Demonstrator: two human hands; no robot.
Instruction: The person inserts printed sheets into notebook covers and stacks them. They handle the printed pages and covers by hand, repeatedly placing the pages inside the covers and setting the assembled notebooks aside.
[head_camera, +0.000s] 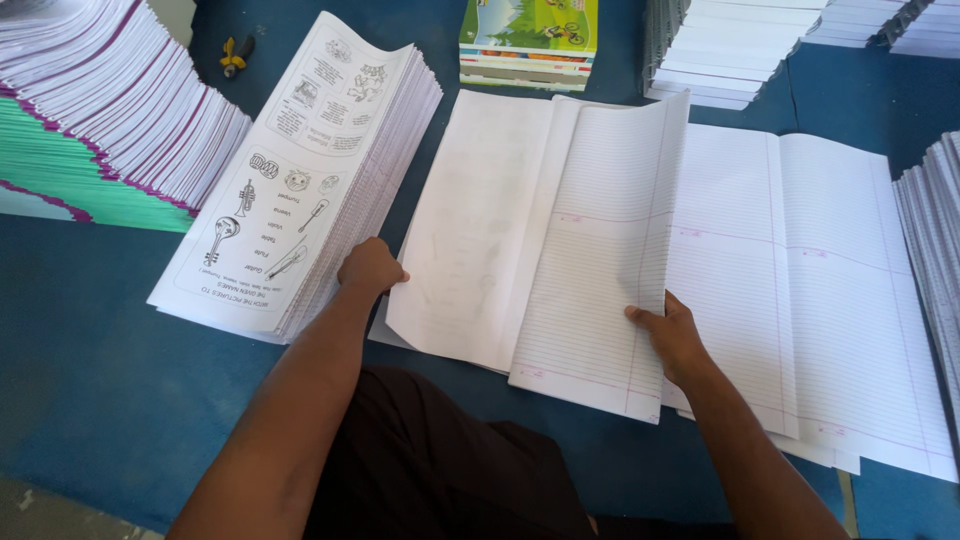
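Note:
My right hand (672, 338) grips the near right edge of a bundle of ruled white sheets (600, 260), lifted and folding leftwards over a blank white sheet (470, 230). Under it lies a wider spread of ruled sheets (830, 290) on the blue surface. My left hand (370, 268) is closed at the left edge of the blank sheet, touching it, right beside a tall stack of printed sheets with drawings of musical instruments (300, 170).
A big fanned pile of white, purple-edged and green sheets (100, 110) lies at far left. A yellow-handled tool (236, 54) lies at the back. Colourful covers (530, 40) and more white paper stacks (730, 45) stand behind; another stack (935, 250) is at the right edge.

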